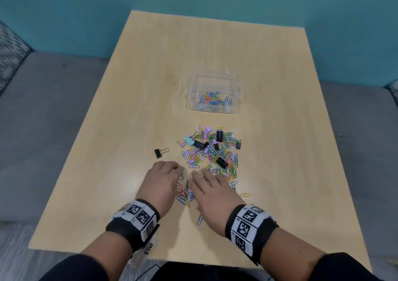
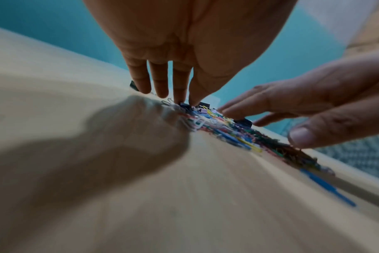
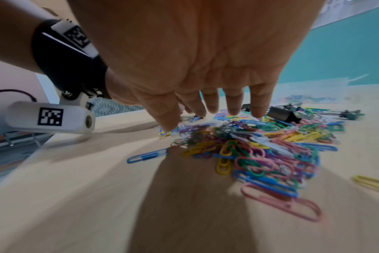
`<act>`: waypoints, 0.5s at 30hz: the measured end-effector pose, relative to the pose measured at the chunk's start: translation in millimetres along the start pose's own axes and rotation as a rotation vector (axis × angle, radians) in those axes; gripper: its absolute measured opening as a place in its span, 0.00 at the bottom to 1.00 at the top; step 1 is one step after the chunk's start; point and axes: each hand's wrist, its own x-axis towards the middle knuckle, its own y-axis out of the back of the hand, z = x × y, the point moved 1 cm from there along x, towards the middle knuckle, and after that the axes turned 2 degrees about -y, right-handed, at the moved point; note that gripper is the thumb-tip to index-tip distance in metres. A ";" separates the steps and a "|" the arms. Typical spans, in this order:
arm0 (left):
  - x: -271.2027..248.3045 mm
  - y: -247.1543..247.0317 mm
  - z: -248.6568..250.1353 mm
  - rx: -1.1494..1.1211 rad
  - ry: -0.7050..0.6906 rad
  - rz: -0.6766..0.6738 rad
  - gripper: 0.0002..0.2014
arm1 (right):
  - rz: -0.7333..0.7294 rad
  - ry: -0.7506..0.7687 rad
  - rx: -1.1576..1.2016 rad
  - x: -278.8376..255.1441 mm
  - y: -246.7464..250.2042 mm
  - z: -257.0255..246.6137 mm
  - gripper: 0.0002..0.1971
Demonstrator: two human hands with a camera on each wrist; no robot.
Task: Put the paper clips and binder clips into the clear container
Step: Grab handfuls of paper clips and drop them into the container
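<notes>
A heap of coloured paper clips and binder clips lies mid-table; the right wrist view shows it close up. Behind it stands the clear container with several paper clips in its bottom. My left hand and right hand lie palm down side by side over the near end of the heap. The straight fingers of my left hand touch clips at the heap's edge. My right hand spreads its fingers just above the clips. Neither hand grips anything.
One black binder clip lies apart, left of the heap. A yellow paper clip and a blue one lie loose near my right hand. A grey sofa and a teal wall surround the wooden table.
</notes>
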 end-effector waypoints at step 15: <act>-12.2 13.8 2.8 -0.165 0.211 0.005 0.12 | 0.008 0.019 -0.004 30.7 16.7 -9.0 0.39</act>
